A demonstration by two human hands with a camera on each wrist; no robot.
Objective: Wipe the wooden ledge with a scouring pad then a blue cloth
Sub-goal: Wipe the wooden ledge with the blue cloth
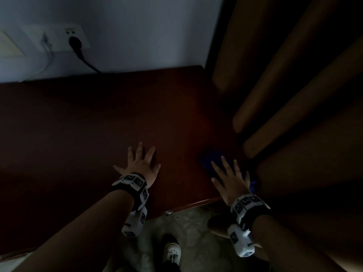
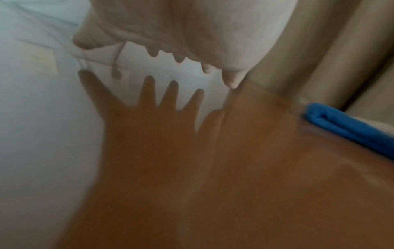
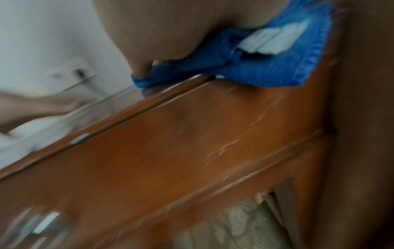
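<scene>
Two hands: both flat on top, fingers straight and spread.
Wooden ledge: dark red-brown, wide, running left to right below a pale wall.
Curtain folds: far right, beside the cloth.
Right hand: palm pressing the cloth, nothing curled round it.
Left hand: bare wood beneath, holding nothing, well left of the cloth.
Blue cloth: under right fingers, near right end; long axis toward the far left.
Scouring pad: not visible.
Wall socket: far left, plug inserted.
</scene>
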